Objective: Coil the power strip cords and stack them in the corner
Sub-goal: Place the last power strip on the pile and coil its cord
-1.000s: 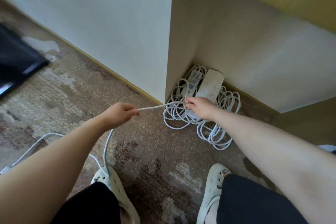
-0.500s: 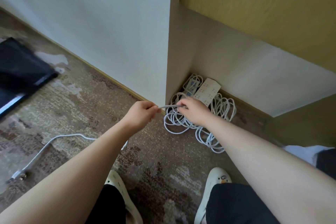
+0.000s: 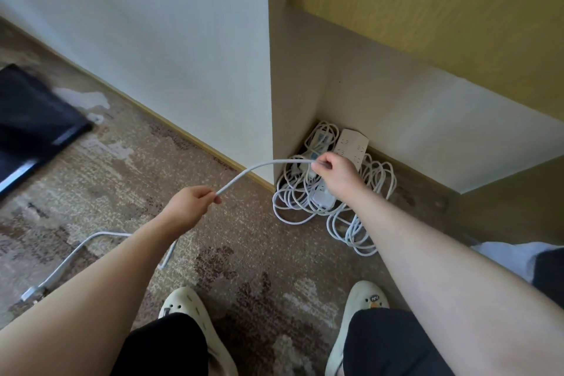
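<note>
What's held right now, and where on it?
Both hands grip one white cord: left hand pinches it mid-length, right hand holds it above the coiled pile.

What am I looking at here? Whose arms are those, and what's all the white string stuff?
A person wears a camera on their head, so you see their own arms and shoes from above. There is no robot. The left hand and the right hand each pinch one white cord, stretched between them. The rest of it trails across the carpet. In the corner lies a pile of coiled cords with a white power strip on top.
</note>
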A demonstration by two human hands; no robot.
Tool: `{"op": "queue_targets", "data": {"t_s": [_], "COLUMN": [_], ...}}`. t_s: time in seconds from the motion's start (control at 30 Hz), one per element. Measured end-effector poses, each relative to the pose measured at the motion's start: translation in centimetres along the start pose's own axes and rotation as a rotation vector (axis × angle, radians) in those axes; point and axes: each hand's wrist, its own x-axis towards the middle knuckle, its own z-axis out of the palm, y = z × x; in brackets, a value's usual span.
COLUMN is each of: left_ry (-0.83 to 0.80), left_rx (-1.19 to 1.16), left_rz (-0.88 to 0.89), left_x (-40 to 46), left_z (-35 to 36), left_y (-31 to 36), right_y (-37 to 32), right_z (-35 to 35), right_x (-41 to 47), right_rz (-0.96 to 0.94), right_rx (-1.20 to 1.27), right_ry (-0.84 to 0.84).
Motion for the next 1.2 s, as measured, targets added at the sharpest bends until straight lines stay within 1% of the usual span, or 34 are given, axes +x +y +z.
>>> {"op": "queue_targets", "data": {"t_s": [0.1, 0.17, 0.23, 0.3, 0.37, 0.5, 0.57, 0.67, 0.7, 0.8, 0.87, 0.93, 1.03, 1.2], "left_ry": [0.031, 0.063, 0.055, -0.024, -0.088, -0.036, -0.062, -0.151, -0.155, -0.056, -0.026, -0.026, -0.058, -0.074], "left_rx": [0.073, 0.063, 0.049, 0.030, -0.048, -0.198, -0.227, -0.152, -0.119, -0.059, -0.015, 0.012, 0.090, 0.176], "left_rz": [0.088, 0.110, 0.107, 0.119, 0.120, 0.147, 0.158, 0.197, 0.213, 0.249, 0.318, 0.332, 0.271, 0.358], "left_x": [0.3, 0.5, 0.7, 0.7, 0.5, 0.9, 0.6, -0.9, -1.2, -1.5, -1.4, -1.1, -0.2, 0.4], "left_z": [1.8, 3.0, 3.9, 4.5, 4.2, 1.9, 1.7, 4.5, 6.0, 10.3, 12.3, 13.3, 13.4, 13.5], "left_y": [2.0, 3.4, 4.1, 4.1, 3.7, 3.0, 3.3, 5.3, 6.1, 8.4, 9.6, 10.3, 10.1, 10.1], "right_y": [-1.0, -1.6, -1.7, -1.6, -1.1, -0.5, -0.4, -0.7, -0.7, -0.3, -0.1, -0.2, -0.3, -0.6], "right_z": [0.7, 0.9, 0.7, 0.3, -0.2, -1.4, -1.5, -1.4, -1.3, -1.2, -1.2, -1.3, -1.2, -1.3], "right_x": [0.1, 0.1, 0.1, 0.1, 0.2, 0.3, 0.3, 0.4, 0.4, 0.3, 0.3, 0.3, 0.0, 0.1], "right_rz": [-0.045, -0.062, -0.073, -0.062, -0.011, 0.078, 0.079, 0.129, 0.152, 0.220, 0.245, 0.280, 0.317, 0.341], "right_rx": [-0.085, -0.081, -0.047, 0.016, 0.131, 0.335, 0.433, 0.530, 0.546, 0.595, 0.655, 0.728, 0.756, 0.834], "right_ry": [-0.149, -0.169, -0.135, -0.088, -0.018, 0.134, 0.138, 0.054, 0.021, -0.047, -0.040, -0.052, -0.147, -0.170]}}
